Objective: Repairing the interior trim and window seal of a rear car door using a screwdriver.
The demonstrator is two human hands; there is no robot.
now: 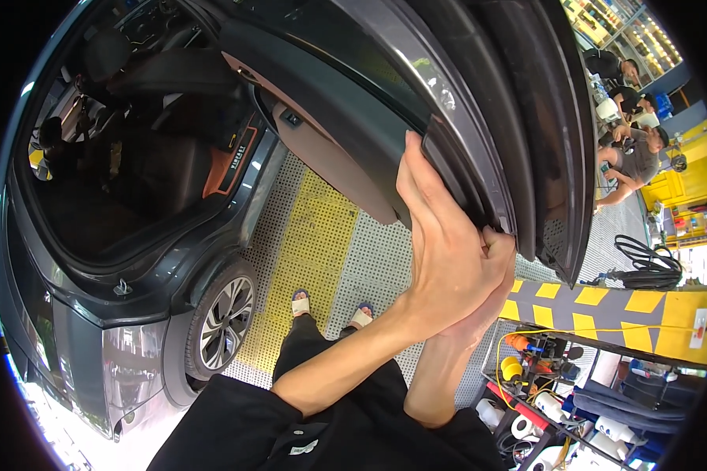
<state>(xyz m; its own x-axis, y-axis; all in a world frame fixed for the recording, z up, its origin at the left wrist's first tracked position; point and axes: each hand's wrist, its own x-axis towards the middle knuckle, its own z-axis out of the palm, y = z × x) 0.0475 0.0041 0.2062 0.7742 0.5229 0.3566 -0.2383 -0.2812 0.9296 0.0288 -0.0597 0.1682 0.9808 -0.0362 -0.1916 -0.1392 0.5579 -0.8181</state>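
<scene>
An opened dark grey car door reaches across the top of the view, with a black and brown inner panel. My left hand lies against the door's rear edge, its fingers stretched upward along the black trim. Behind and partly under it, my right hand is pressed to the lower part of the same edge with its fingers bent. The left hand covers much of the right, and whatever is between those bent fingers cannot be made out.
The dark car body with its rear wheel stands on the left. A cart full of bottles and cloths is at lower right, below a yellow-and-grey striped surface. Coiled black hose and seated people are farther right.
</scene>
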